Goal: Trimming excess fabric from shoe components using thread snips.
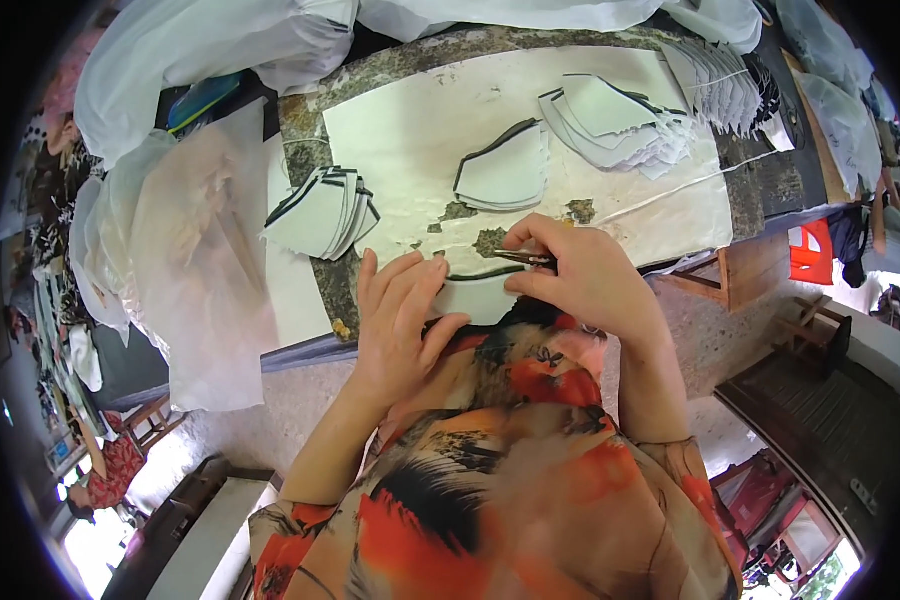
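Observation:
At the table's near edge lies a white fabric piece (478,297) with a black trimmed edge, close against my body. My left hand (392,318) rests at its left end, fingers stretched out and fingertips by the trim. In my right hand (592,272) is a small pair of metal thread snips (526,258), gripped between thumb and fingers. Their tips point left, just above the black trim. Similar white pieces with black edging form a stack (335,212) on the left, a smaller stack (507,172) in the middle and a looser pile (610,122) farther right.
A worn white sheet (410,120) covers much of the table. Overlapping grey-white pieces (712,85) lie at the far right, with a white cord (660,195) nearer. Translucent plastic bags (205,240) crowd the left and far edges. A wooden stool (740,275) stands beyond the right edge.

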Available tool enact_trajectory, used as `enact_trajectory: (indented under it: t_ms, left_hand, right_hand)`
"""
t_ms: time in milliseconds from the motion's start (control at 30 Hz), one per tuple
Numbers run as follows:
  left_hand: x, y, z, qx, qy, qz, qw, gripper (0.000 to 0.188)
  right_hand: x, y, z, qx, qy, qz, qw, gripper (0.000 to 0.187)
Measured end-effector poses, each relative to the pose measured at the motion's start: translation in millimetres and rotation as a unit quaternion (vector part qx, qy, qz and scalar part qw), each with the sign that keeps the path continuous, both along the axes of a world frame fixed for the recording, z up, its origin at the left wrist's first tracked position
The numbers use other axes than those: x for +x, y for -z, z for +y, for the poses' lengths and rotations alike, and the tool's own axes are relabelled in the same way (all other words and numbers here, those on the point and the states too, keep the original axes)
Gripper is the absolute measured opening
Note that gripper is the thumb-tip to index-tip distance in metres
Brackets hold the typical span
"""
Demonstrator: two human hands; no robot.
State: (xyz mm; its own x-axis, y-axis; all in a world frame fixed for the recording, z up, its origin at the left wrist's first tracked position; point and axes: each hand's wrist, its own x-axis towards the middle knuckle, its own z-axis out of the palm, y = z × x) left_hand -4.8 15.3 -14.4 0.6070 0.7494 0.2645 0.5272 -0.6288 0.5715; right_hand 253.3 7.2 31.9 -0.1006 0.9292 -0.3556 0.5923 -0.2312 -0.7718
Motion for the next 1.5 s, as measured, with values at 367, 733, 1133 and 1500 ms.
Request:
enact_trajectory:
  t_ms: [367,733,1133,1500]
  left_hand:
    - [9.8,-26.3,9.6,-0.099,-0.003,0.015,0.995,0.045]
    - [17.9,-26.5,22.5,-0.182,0.055,0.002,0.982,0.011]
    - [23.4,-54.5,51.1,-0.299,0.134,0.002,0.945,0.019]
    - [-1.1,-55.1,54.9,-0.658,0.097,-0.119,0.737,0.023]
  right_hand:
    - [1.2,8.5,-13.0,0.058,-0.069,-0.016,0.996,0.019]
    - [0.8,9.7,-3.9,0.099,-0.1,0.031,0.99,0.019]
    - [5.2,-11.1,11.0,0.071,-0.129,0.06,0.987,0.021]
    - [37.2,-14.4,1.6,0.112,-0.033,0.231,0.966,0.013]
